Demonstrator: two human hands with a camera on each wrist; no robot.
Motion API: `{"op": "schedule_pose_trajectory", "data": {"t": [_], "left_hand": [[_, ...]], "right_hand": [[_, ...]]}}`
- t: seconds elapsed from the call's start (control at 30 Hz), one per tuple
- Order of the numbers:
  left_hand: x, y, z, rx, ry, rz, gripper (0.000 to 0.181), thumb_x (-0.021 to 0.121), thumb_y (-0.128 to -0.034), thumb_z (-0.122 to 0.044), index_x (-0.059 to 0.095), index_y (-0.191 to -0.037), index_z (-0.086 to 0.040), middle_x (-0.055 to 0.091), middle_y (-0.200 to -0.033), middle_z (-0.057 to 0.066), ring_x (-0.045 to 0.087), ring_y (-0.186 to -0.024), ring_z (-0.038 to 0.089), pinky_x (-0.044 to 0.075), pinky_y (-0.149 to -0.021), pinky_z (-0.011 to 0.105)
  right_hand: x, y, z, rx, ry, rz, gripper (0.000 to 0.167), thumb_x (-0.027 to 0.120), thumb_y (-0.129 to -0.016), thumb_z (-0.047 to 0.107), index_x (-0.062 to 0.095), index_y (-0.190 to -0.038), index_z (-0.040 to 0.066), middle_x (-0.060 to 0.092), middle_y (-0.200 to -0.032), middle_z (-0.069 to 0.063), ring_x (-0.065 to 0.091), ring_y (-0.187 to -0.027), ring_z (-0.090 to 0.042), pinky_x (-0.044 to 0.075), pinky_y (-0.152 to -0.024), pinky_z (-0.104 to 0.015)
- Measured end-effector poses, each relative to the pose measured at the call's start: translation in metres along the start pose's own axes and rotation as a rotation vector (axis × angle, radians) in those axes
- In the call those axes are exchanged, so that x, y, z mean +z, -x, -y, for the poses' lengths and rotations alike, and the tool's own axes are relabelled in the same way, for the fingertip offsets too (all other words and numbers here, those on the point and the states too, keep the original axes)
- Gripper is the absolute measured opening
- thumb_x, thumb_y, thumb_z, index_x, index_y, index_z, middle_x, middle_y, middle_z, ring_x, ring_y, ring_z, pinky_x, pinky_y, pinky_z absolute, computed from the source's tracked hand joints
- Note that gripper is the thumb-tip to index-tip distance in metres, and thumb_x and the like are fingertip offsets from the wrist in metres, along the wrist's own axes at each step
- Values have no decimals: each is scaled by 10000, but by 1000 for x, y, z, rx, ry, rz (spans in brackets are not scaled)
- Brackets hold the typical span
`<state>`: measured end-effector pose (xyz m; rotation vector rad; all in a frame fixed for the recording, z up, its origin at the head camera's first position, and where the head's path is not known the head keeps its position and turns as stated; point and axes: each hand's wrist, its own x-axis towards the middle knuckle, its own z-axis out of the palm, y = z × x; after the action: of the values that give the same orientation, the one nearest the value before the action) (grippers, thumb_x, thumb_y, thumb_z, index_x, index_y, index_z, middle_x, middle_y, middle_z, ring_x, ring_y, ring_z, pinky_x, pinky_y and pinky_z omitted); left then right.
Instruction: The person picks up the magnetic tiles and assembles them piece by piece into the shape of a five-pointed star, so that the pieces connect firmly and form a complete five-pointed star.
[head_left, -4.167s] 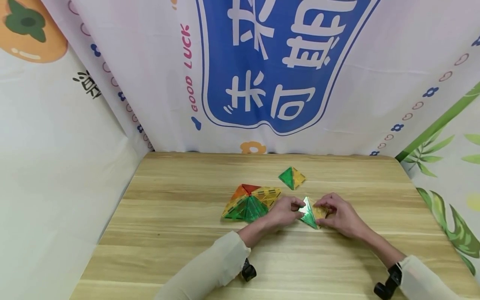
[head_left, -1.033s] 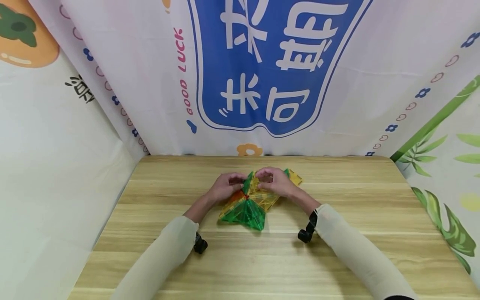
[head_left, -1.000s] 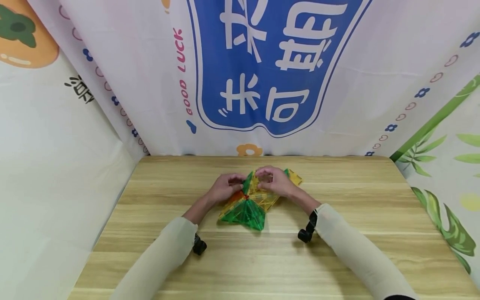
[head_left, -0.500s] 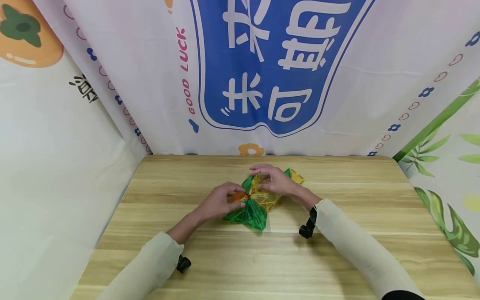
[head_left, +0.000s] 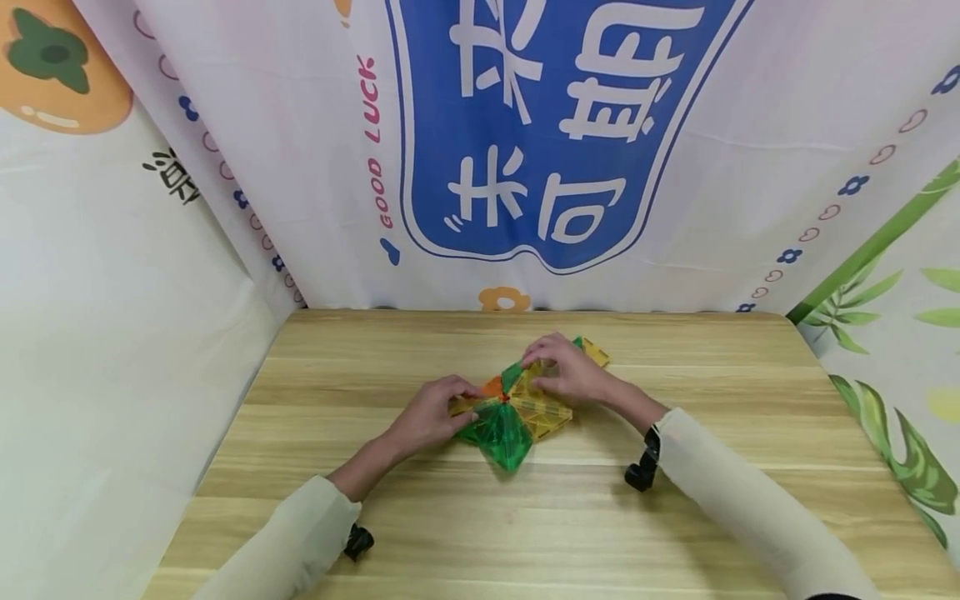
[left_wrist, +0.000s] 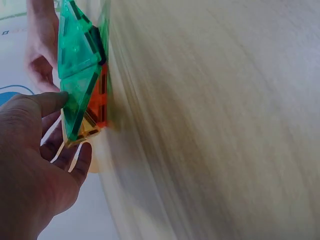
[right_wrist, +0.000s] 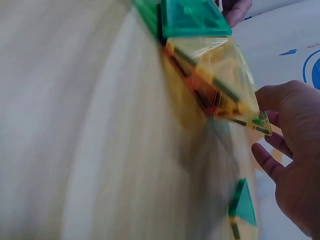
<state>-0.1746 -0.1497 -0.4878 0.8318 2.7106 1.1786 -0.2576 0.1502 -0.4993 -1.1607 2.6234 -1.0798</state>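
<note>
A low, star-like build of see-through magnetic tiles sits mid-table, with green tiles (head_left: pixel 504 437) in front, yellow tiles (head_left: pixel 546 412) on the right and an orange tile (head_left: pixel 492 387) at the back left. My left hand (head_left: pixel 431 417) pinches its left side; in the left wrist view the thumb lies on a green tile (left_wrist: pixel 79 102) with fingers behind. At the back right my right hand (head_left: pixel 573 373) holds a yellow part beside another green tile (head_left: pixel 512 377). In the right wrist view, a yellow tile (right_wrist: pixel 220 75) meets that hand, whose other fingers curl behind. The tiles' undersides are hidden.
Behind my right hand a loose green and yellow tile pair (head_left: pixel 597 352) lies flat on the wooden table (head_left: pixel 570 525). A printed cloth (head_left: pixel 322 183) hangs along the table's back edge, and more cloth stands at both sides.
The green and yellow pair held at the right earlier now joins the build's back. My left hand has come from the back left to the front left. The build has turned slightly.
</note>
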Motion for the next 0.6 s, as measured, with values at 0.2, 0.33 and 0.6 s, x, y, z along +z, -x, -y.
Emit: {"op": "schedule_pose_trajectory", "data": {"t": [0.2,0.33,0.6], "left_hand": [[5,-5,1,33,5,2,209,781,-955,-44,775,-1162,-74,746,-1164,55,703,-1107,237,594,-964,432],[8,-10,0,72,43,32,195,763,-969,-37,778,-1158,-85,750,-1173,44,701,-1130,240,578,-1001,451],[12,-21,0,137,42,117,198,744,-991,-59,769,-1180,-112,748,-1190,21,695,-1135,212,575,-993,423]], "right_hand": [[-7,31,0,-45,52,-29,255,840,-891,61,791,-1130,136,709,-1197,-43,620,-1171,-273,496,-1039,-536],[-11,50,3,-28,55,-30,259,851,-884,66,790,-1123,146,705,-1163,-13,618,-1136,-230,528,-993,-488],[-11,76,8,-17,62,-45,279,860,-873,43,780,-1116,151,695,-1126,20,621,-1025,-156,565,-849,-340]]}}
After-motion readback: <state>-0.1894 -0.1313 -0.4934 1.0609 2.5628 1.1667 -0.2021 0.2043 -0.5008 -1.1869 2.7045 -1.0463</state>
